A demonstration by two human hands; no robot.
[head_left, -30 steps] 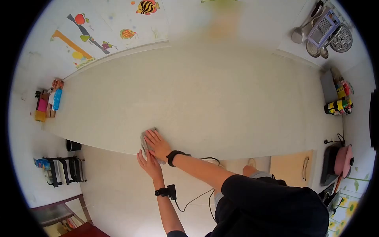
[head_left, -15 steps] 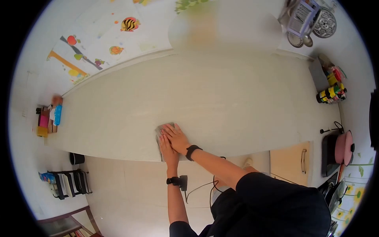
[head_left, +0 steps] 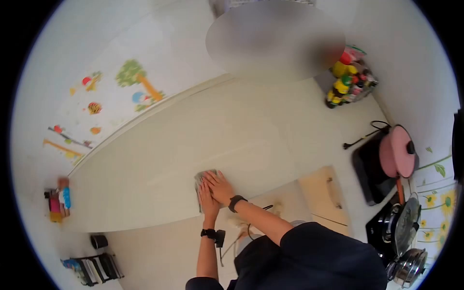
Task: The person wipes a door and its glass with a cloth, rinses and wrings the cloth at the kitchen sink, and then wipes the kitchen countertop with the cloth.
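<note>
Pressing a Cloth Flat on the Counter

Hiding most of the grey cloth (head_left: pixel 199 184) are both hands, so only its far edge and left side show past the fingers (its full outline cannot be made out). What shows suggests a long axis running from the counter's near edge away toward the wall, though that is hard to confirm. It lies on the pale counter (head_left: pixel 159 164), close to the near edge, well left of the pink pot (head_left: pixel 396 155).

Lying spread and flat on the cloth, the left hand (head_left: pixel 208 200) has its fingers extended away from the person, gripping nothing. Laid open just beside and partly over it, the right hand (head_left: pixel 221 187) rests palm down, fingers splayed toward the cloth's far edge. A blurred patch covers the wall above the counter. The spice jars (head_left: pixel 349 77) stand well beyond the pot.
</note>
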